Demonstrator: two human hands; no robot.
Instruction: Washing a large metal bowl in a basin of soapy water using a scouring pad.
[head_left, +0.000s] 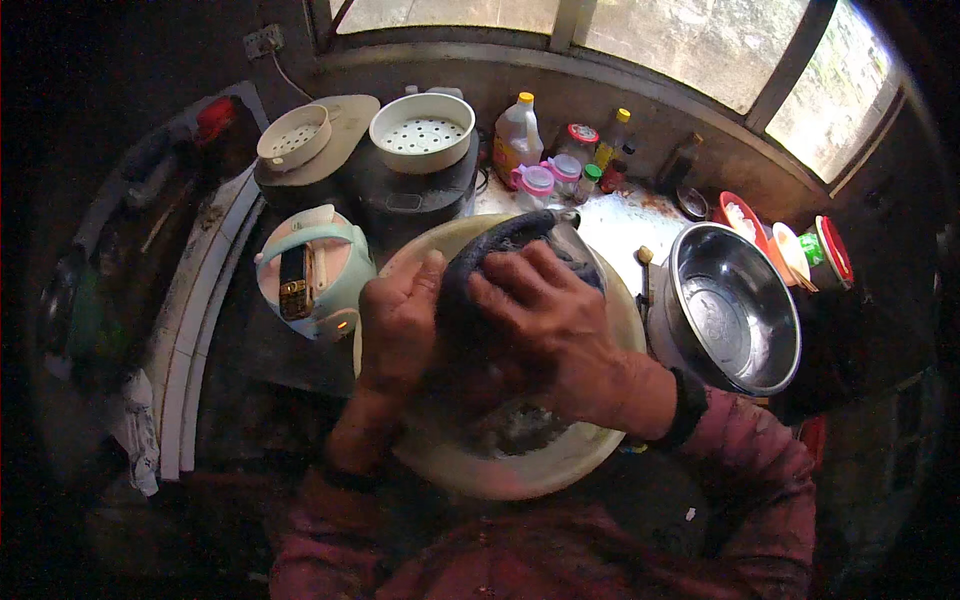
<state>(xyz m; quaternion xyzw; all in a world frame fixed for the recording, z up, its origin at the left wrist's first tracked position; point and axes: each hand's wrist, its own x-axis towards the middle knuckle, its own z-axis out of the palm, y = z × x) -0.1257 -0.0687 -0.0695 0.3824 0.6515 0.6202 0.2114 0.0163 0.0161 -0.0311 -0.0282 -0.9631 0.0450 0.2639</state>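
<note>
Dark, rough-textured cloth (466, 262) is bunched between my two hands above a pale plastic basin (600, 457). My left hand (399, 319) is curled in a fist at the cloth's left edge, thumb upward. Bent over the top of the cloth are the fingers of my right hand (551, 311), gripping it. A shiny metal piece (576, 241) shows behind my right fingers; most of it is covered, so its shape is unclear. Deep shadow hides what lies below my palms. Low in the basin a greyish wet patch (525, 431) catches light.
A stainless steel bowl (739, 307) stands to the right. On the left is a mint-green appliance (352, 262) bearing a keypad phone (295, 281). Behind stand a white perforated steamer basket (422, 135), an oil bottle (517, 135) and pink-lidded jars (535, 184). Windows (675, 45) rise beyond.
</note>
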